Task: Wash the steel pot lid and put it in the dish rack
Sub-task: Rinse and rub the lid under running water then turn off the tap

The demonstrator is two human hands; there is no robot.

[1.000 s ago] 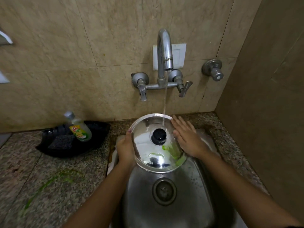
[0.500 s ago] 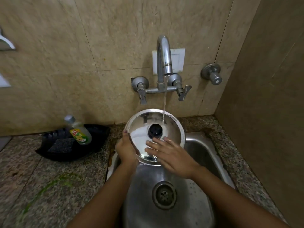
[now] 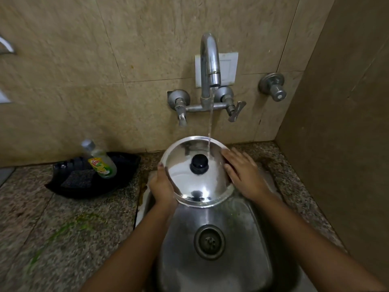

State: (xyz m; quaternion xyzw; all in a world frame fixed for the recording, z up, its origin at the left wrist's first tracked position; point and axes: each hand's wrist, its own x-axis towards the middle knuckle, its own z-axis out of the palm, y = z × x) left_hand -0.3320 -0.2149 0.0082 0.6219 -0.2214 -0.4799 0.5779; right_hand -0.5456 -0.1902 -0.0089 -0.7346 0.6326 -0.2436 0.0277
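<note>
The round steel pot lid (image 3: 197,184) with a black knob (image 3: 199,164) is held tilted above the steel sink (image 3: 237,260), its top face toward me. A thin stream from the tap (image 3: 208,66) lands on its upper part, just right of the knob. My left hand (image 3: 163,186) grips the lid's left rim from behind, thumb on the edge. My right hand (image 3: 242,173) lies flat with fingers spread on the lid's right edge. No dish rack is in view.
A black tray (image 3: 88,186) on the granite counter at the left holds a green dish-soap bottle (image 3: 100,162) and a dark scrub pad (image 3: 79,179). A green soap smear (image 3: 63,230) marks the counter. A side wall (image 3: 347,123) stands close on the right.
My right hand slid from the lid's lower front, below the knob, over to its right edge. The green soap seen on the lid a second ago is gone.
</note>
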